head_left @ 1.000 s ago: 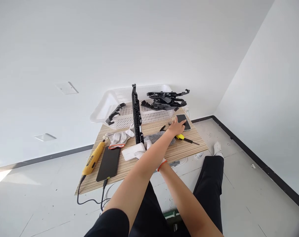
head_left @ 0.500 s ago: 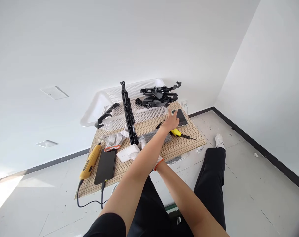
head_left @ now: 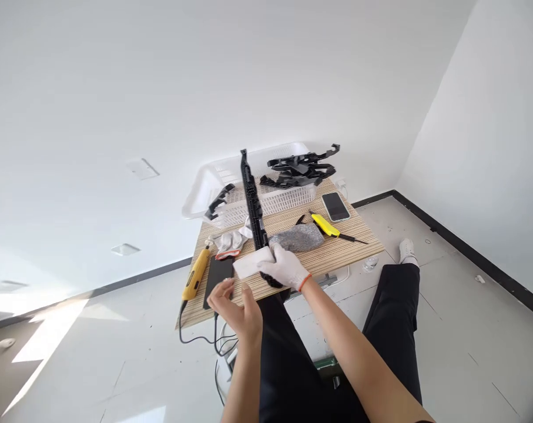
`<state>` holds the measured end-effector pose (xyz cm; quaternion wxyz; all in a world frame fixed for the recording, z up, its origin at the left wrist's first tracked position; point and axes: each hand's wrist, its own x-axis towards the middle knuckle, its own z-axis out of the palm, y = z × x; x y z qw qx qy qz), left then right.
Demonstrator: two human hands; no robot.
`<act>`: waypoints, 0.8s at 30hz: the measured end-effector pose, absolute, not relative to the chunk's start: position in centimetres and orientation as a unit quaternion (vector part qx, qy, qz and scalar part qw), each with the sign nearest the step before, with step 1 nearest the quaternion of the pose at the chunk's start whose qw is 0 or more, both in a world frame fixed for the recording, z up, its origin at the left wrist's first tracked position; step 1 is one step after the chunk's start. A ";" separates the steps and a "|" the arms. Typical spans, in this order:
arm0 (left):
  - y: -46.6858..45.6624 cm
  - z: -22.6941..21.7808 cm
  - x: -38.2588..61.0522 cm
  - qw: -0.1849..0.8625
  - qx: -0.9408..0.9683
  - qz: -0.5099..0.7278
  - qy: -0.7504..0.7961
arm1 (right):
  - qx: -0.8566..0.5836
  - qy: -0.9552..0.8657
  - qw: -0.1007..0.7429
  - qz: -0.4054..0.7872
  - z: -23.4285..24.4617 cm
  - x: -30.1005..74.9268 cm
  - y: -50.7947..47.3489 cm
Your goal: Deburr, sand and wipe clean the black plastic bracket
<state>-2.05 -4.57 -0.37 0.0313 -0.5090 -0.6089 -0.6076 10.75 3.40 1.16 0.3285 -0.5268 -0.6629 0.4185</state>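
Note:
My right hand, in a white knitted glove with an orange cuff, is closed around the lower end of a long black plastic strip. The strip leans up over the table toward the basket. A white flat card lies against that hand, its right edge by the thumb; whether it is gripped too I cannot tell. My bare left hand hovers at the table's near edge, fingers apart and holding nothing. A black phone on a cable lies just beyond it, beside a yellow corded rotary tool.
A white plastic basket at the back carries several black parts. On the striped table are a white glove, a grey speckled bundle, a yellow-handled tool and a second phone. Walls stand behind and right.
My left hand has drawn back from the second phone at the right, uncrossing from my right arm, to the near left. The view has shifted left. My right hand still holds the strip.

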 end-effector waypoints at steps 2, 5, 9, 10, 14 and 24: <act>-5.6 -2.9 -2.7 -0.024 -0.503 -0.523 -0.688 | -0.508 -0.669 0.343 0.421 0.7 10.6 3.6; -6.1 -3.9 -2.3 -0.110 -0.571 -0.396 -0.711 | -0.464 -0.651 0.402 0.447 0.2 10.7 3.9; -4.7 -1.9 -1.9 -0.232 -0.633 -0.356 -0.646 | -0.389 -0.601 0.461 0.525 0.0 10.6 4.1; -4.1 -1.4 -2.0 -0.279 -0.635 -0.363 -0.622 | -0.374 -0.582 0.465 0.553 0.1 10.6 4.0; -1.9 -0.2 -2.5 -0.399 -0.615 -0.436 -0.522 | -0.345 -0.545 0.478 0.597 0.6 10.5 3.8; -1.1 -1.1 -3.2 -0.429 -0.562 -0.478 -0.521 | -0.387 -0.390 0.551 0.628 1.3 10.7 3.8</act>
